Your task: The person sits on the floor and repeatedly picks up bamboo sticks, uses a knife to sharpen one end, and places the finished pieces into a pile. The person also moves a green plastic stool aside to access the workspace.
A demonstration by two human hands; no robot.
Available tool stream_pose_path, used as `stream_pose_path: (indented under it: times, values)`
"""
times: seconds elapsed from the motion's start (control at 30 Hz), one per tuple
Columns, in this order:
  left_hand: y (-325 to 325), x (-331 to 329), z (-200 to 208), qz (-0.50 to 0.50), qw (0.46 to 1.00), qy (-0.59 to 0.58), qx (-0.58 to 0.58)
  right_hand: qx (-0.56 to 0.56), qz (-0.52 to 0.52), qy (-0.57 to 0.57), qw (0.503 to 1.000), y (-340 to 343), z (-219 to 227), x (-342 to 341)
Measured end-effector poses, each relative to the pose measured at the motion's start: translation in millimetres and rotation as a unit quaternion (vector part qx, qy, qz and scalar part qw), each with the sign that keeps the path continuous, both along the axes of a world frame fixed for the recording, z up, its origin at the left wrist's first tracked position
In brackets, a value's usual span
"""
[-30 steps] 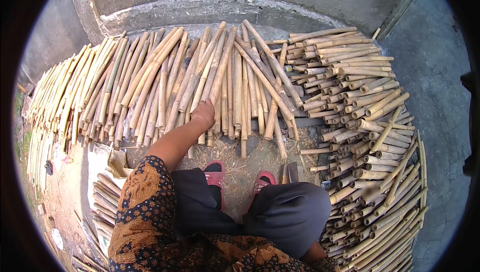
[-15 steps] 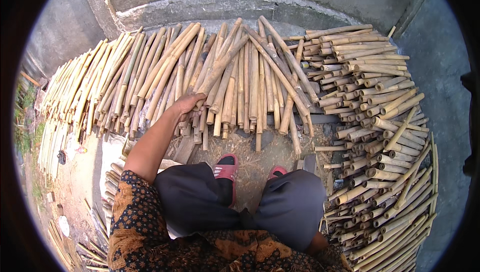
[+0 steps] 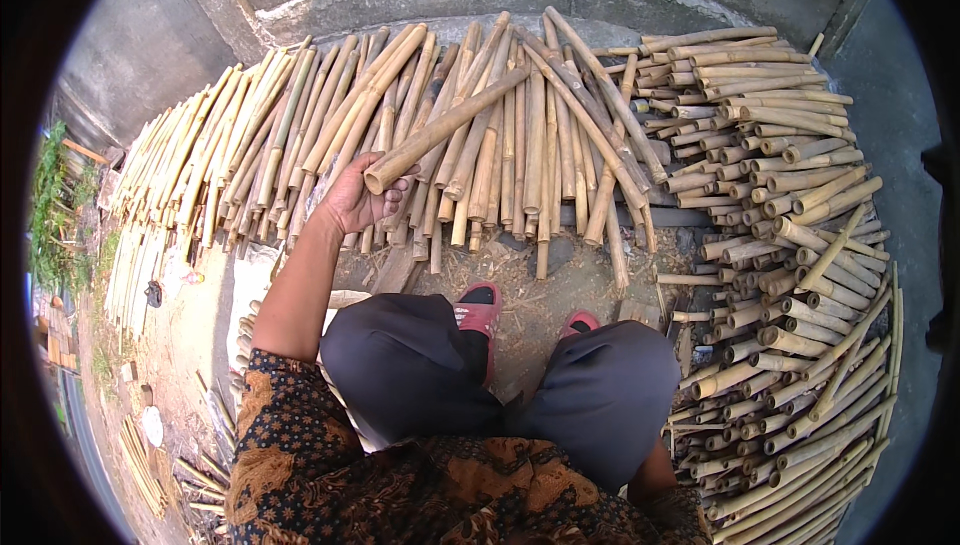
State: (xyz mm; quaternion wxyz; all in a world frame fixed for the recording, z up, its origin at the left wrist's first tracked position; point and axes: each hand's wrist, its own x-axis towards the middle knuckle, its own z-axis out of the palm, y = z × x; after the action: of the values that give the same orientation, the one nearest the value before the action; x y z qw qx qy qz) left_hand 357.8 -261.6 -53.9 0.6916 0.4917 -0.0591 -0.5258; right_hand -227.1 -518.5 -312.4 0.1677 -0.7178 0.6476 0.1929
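Near its open lower end, a bamboo pole (image 3: 446, 128) lies in the grip of my left hand (image 3: 358, 200). The fingers curl beneath the pole, which slants up to the right, over other bamboo poles (image 3: 535, 160) leaning side by side in front of me. Its far end crosses the tops of several of them. Of my right arm, only a bit of forearm (image 3: 655, 472) shows beside my right knee; the right hand is hidden.
A tall stack of bamboo poles (image 3: 790, 215), cut ends facing inward, fills the right side. More poles (image 3: 190, 155) lean at the left. Behind them stands a grey concrete wall (image 3: 500, 0). My feet in pink sandals (image 3: 480, 320) rest on chip-strewn ground.
My left hand has raised the near end of the bamboo pole and drawn it left, so the pole slants more flatly. The whole view has shifted slightly.
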Motion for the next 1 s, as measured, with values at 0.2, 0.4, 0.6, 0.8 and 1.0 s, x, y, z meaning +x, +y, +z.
stream_pose_path:
  times: [0.2, 0.4, 0.6, 0.8, 1.0]
  values:
    - [10, -8, 9, 0.105, 0.992, -0.058, -0.033, 0.001, 0.011, -0.002, 1.0, -2, 1, -1]
    - [5, -7, 41, 0.177, 0.949, -0.256, 0.053, 0.005, 0.002, -0.006, 1.0, -3, 0, 3]
    - [27, -9, 78, 0.191, 0.917, -0.346, 0.053, 0.021, 0.005, -0.005, 1.0, 0, 2, 12]
    - [77, -14, 78, 0.277, 0.906, -0.318, 0.032, 0.034, 0.03, -0.023, 0.999, -30, 29, 65]
    - [146, -30, 78, 0.281, 0.898, -0.336, -0.043, -0.249, 0.261, -0.365, 0.858, -110, 145, 173]
